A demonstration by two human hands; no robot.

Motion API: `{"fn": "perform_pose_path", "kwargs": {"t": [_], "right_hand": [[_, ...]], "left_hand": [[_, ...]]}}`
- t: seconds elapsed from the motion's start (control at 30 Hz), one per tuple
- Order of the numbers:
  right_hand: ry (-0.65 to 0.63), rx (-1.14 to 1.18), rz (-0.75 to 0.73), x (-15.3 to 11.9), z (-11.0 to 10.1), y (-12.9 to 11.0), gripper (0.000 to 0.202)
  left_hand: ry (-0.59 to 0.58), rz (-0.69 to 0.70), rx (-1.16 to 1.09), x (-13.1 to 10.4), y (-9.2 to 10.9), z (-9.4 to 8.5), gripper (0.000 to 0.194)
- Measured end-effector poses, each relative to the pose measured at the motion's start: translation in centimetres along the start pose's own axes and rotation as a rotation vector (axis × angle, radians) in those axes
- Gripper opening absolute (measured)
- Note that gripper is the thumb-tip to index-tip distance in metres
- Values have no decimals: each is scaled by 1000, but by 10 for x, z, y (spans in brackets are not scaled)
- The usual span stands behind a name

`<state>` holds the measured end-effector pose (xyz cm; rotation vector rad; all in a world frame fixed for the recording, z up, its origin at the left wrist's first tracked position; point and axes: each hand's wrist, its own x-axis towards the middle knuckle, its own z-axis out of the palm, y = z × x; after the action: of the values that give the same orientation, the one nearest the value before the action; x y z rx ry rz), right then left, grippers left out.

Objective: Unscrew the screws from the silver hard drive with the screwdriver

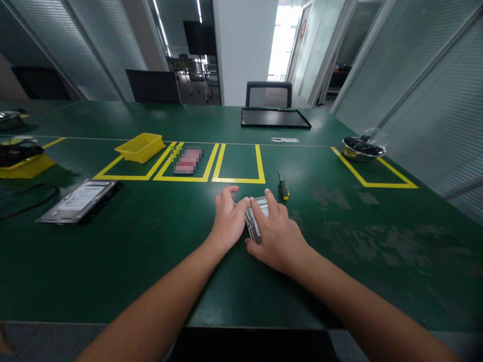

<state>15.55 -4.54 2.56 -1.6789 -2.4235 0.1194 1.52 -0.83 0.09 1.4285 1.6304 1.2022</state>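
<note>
Drive (252, 227) under right hand (281, 230) | left hand (229, 220) at its edge | tabletop (124, 256) around

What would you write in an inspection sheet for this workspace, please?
Surface: green table with yellow tape outlines.
Things at hand: silver drive-like device, partly hidden under the right hand.
Clutter: screwdriver, yellow tray, blurred reddish item, bowl with dark contents, larger drive-like unit, black-framed panel.
Hands: left hand at the device's left side, right hand over it; grip unclear.
Cables: black cable at far left.
Surroundings: office chair beyond the table.
</note>
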Motion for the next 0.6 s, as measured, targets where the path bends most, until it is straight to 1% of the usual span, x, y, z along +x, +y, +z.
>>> {"fn": "perform_pose_path", "kwargs": {"t": [0.17, 0.33, 0.47, 0.6], "right_hand": [[7, -17, -27, 0, 0, -2, 89], [-8, -1, -54, -7, -3, -1, 86], [-16, 25, -76, -24, -7, 3, 86], [-11, 41, -82, -51, -9, 13, 87]], "left_hand": [[87, 69, 86, 4, -3, 0, 30], [151, 63, 76, 10, -9, -2, 27], [157, 27, 45, 15, -11, -5, 23], [132, 2, 26, 15, -12, -5, 25]]}}
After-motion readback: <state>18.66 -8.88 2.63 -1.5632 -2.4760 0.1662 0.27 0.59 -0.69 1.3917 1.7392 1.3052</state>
